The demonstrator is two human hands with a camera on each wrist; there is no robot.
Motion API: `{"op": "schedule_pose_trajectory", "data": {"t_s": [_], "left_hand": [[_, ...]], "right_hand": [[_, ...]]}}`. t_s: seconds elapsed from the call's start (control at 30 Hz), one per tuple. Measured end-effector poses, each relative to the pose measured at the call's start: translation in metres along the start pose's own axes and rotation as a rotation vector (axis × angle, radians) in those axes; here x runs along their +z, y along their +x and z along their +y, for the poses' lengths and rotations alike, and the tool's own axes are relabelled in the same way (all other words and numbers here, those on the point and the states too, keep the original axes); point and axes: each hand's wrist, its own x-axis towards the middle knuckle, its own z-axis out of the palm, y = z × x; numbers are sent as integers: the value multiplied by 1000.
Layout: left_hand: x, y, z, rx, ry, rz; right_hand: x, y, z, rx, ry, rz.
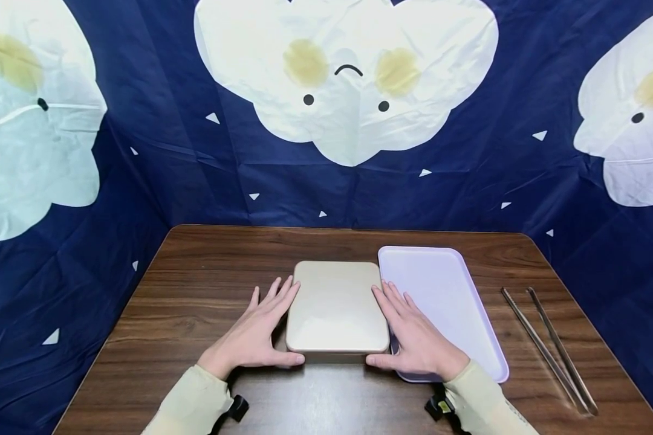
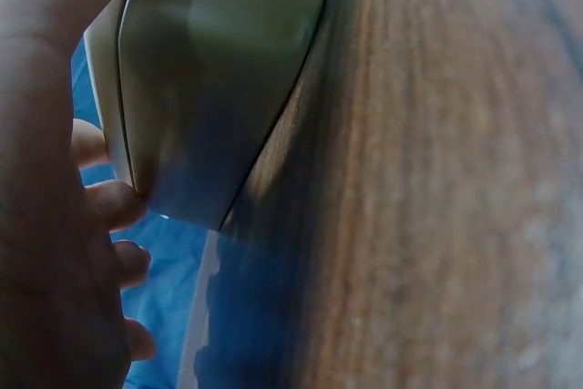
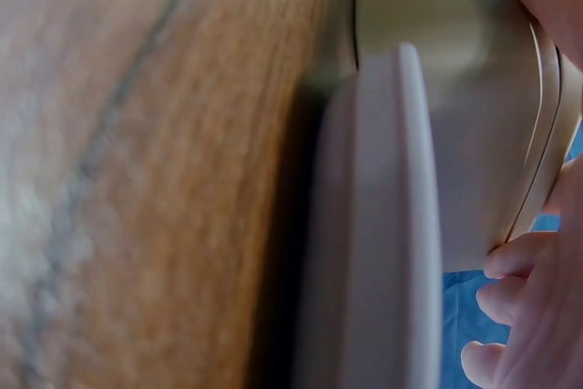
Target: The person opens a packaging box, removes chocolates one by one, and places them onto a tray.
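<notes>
Table (image 1: pixel 207 284) wood-grained; navy cloud-print cloth (image 1: pixel 354 196) behind; hands (image 1: pixel 253 338) (image 1: pixel 416 340) touching beige box (image 1: pixel 337 308).

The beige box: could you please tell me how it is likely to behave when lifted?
The box may feel slippery, since its surface is smooth and shiny. It seems unlikely to tip or roll, being wide, low and flat-sided. The seam near its top edge suggests that the top might lift off alone.

Worn here are a pale cream fabric left sleeve (image 1: pixel 187 403), a matching right sleeve (image 1: pixel 490 403), a boxy black left wrist camera (image 1: pixel 239 408) and a black right wrist camera (image 1: pixel 432 409) with a yellow-green patch (image 1: pixel 443 406).
</notes>
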Motion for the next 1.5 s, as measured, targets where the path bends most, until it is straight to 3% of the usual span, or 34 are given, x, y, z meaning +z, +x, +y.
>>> {"op": "schedule_pose_trajectory", "data": {"t_s": [0.73,1.1,1.5], "left_hand": [[1,-3,2,-10,-34,1],[-10,0,8,-2,2,9],[-25,3,14,32,46,47]], "right_hand": [[2,-2,-3,-6,13,1],[0,-1,-4,-41,-8,55],[-17,2,-9,-76,-26,118]]}}
